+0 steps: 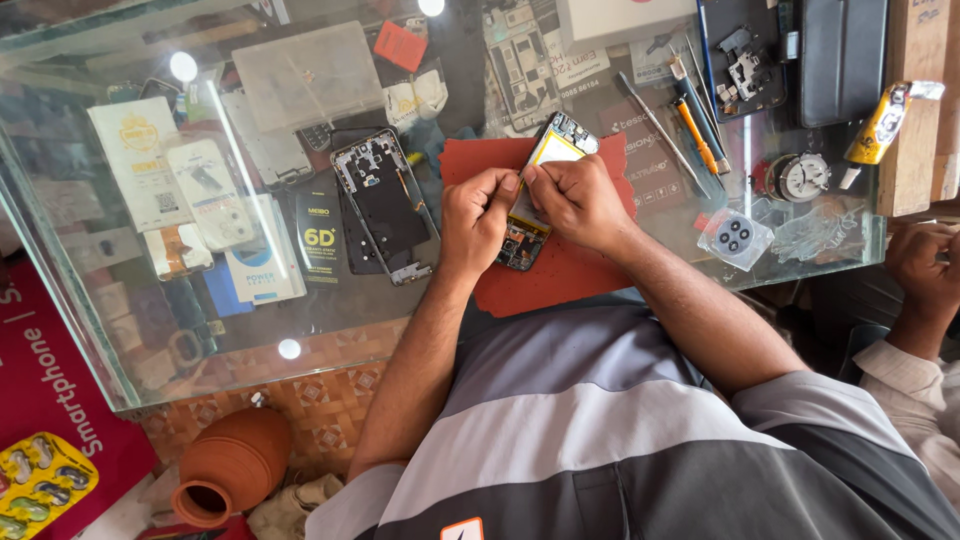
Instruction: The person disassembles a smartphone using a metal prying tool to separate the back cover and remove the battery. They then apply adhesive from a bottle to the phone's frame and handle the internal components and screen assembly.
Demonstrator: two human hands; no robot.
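A single head-worn view looks steeply down from just above the person's chest, close over the glass tabletop (150, 330), taking in both forearms, the floor at left and a neighbour's sleeve at right.

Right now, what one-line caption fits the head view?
Both hands, left hand and right hand, pinch at an opened phone lying on a red mat atop a glass counter.
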